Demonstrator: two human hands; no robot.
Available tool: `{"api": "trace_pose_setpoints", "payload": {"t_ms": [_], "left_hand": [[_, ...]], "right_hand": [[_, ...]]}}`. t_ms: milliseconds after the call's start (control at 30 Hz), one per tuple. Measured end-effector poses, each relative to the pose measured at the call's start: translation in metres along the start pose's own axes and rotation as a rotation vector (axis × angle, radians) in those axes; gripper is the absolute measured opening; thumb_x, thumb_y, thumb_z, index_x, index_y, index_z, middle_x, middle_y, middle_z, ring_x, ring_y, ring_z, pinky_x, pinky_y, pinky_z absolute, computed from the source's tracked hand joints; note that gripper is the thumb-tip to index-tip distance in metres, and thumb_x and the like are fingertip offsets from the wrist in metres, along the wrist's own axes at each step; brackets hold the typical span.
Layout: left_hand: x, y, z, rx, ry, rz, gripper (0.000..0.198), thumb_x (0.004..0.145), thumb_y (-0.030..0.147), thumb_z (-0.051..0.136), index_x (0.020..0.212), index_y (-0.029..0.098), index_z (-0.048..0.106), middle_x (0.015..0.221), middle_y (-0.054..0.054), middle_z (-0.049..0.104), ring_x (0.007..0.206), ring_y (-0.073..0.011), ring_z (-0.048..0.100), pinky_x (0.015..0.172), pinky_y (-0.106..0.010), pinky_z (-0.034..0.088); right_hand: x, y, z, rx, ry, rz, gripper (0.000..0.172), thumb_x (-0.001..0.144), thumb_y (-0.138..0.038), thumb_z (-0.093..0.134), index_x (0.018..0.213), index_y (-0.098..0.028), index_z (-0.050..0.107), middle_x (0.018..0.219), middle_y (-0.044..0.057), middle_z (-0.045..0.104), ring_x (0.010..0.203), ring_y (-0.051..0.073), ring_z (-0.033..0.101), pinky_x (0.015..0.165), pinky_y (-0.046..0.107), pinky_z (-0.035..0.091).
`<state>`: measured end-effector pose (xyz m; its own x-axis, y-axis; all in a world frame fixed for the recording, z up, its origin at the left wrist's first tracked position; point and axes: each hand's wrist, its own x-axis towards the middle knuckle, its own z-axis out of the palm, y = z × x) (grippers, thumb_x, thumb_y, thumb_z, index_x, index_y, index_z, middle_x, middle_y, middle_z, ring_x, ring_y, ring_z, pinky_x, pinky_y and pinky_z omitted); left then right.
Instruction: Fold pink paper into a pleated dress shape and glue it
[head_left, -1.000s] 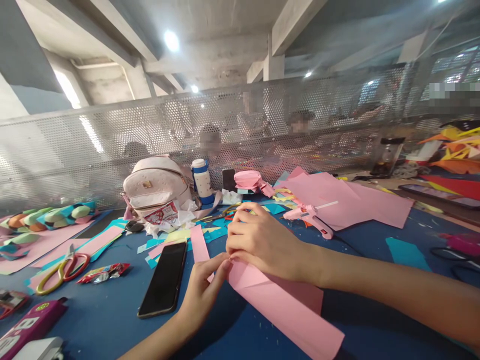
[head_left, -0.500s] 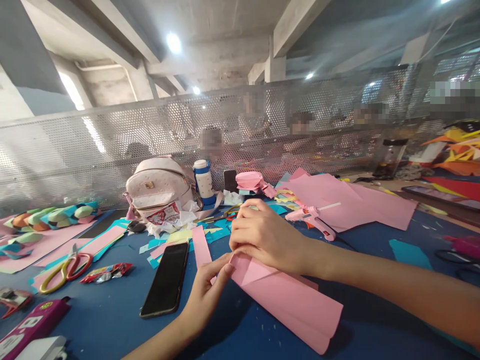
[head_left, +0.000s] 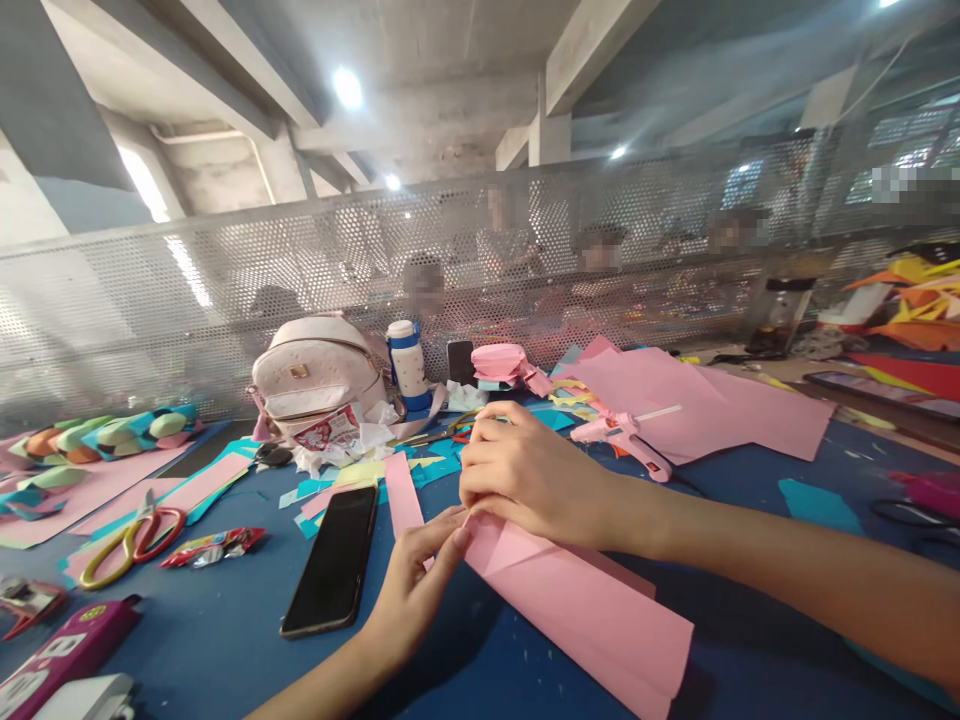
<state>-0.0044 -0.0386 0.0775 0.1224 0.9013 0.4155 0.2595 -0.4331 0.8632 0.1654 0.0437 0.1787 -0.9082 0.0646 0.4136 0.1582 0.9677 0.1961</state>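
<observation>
A folded sheet of pink paper (head_left: 592,610) slants from the middle of the view down towards the lower right, just over the blue table (head_left: 450,670). At its upper left corner my left hand (head_left: 424,570) pinches the edge between thumb and fingers. My right hand (head_left: 525,475) lies across the top of the same sheet with bent fingers gripping it; its fingertips are partly hidden. Left of my left hand lies a black phone (head_left: 330,565), with a narrow pink paper strip (head_left: 403,495) beside it.
Scissors (head_left: 135,540) and a red snack wrapper (head_left: 212,547) lie at left. Behind stand a pale backpack (head_left: 322,375) and a white bottle (head_left: 408,365). A pink glue gun (head_left: 622,440) rests near large pink sheets (head_left: 720,400). A perforated metal screen (head_left: 187,300) runs along the back.
The pink sheet's free lower end has shifted slightly right and downward. Both hands keep nearly the same place and hold on the paper.
</observation>
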Motion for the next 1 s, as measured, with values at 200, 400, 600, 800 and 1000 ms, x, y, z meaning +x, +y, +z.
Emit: {"api": "trace_pose_setpoints", "payload": {"t_ms": [200,400,600,800,1000], "left_hand": [[-0.002,-0.005,0.001,0.090,0.029,-0.029,0.036,0.097,0.037,0.045,0.078,0.015,0.066,0.081,-0.005,0.065,0.082,-0.0185,0.058,0.076,-0.023,0.044],[0.000,-0.006,0.002,0.172,0.033,0.019,0.041,0.097,0.035,0.044,0.066,0.013,0.060,0.066,-0.001,0.056,0.067,-0.0130,0.053,0.062,-0.019,0.041],[0.000,-0.015,0.000,0.140,0.060,-0.040,0.035,0.096,0.037,0.047,0.091,0.015,0.074,0.092,-0.005,0.074,0.102,-0.0261,0.066,0.092,-0.030,0.047],[0.000,-0.022,0.000,0.173,0.042,0.008,0.036,0.096,0.036,0.046,0.094,0.017,0.077,0.091,-0.003,0.077,0.107,-0.0291,0.066,0.102,-0.037,0.044],[-0.002,-0.025,0.000,0.222,0.063,0.061,0.034,0.098,0.031,0.044,0.100,0.018,0.076,0.103,-0.004,0.076,0.115,-0.0293,0.063,0.103,-0.037,0.045]], "right_hand": [[0.002,-0.001,0.005,-0.042,-0.042,-0.004,0.020,0.092,-0.028,0.058,0.077,-0.019,0.066,0.081,0.002,0.065,0.087,0.020,0.049,0.098,0.040,0.029],[0.001,-0.004,0.007,0.024,-0.095,0.005,0.016,0.090,-0.027,0.062,0.077,-0.019,0.066,0.080,0.000,0.065,0.089,0.019,0.049,0.097,0.039,0.030],[0.002,0.005,0.002,0.011,-0.063,0.033,0.016,0.088,-0.025,0.065,0.074,-0.018,0.066,0.078,0.001,0.064,0.089,0.020,0.050,0.096,0.039,0.030],[0.002,0.009,-0.001,0.034,-0.068,0.031,0.015,0.087,-0.023,0.067,0.072,-0.019,0.065,0.076,-0.001,0.064,0.088,0.019,0.050,0.095,0.038,0.031],[0.001,0.011,-0.001,0.010,-0.055,0.033,0.016,0.088,-0.024,0.065,0.073,-0.019,0.065,0.077,0.000,0.064,0.088,0.020,0.049,0.093,0.038,0.031]]}}
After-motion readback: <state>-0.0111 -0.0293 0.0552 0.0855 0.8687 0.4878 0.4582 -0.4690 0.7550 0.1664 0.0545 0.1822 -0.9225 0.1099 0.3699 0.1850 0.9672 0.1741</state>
